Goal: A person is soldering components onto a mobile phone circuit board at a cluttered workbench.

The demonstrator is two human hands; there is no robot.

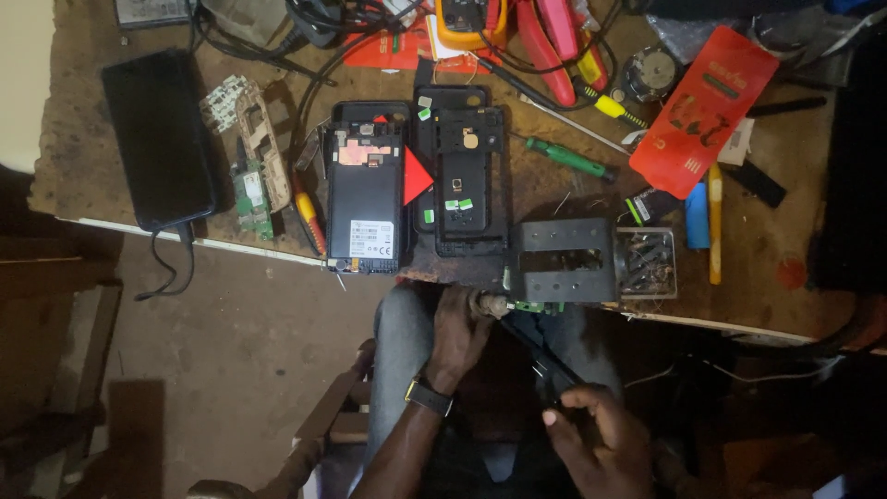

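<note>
On my bench I count two opened phone bodies, one point(365, 189) with its battery showing and one bare back frame point(462, 180). One intact black phone point(159, 139) lies charging. There is one green-handled screwdriver point(565, 158), one yellow multimeter point(469, 20) and one red card package point(702, 111).

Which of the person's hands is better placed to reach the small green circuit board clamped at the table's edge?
Probably the left hand: it sits right beside the green circuit board under the black metal holder. The right hand is lower, nearer the lap, gripping a dark tool that points up toward the board.
</note>
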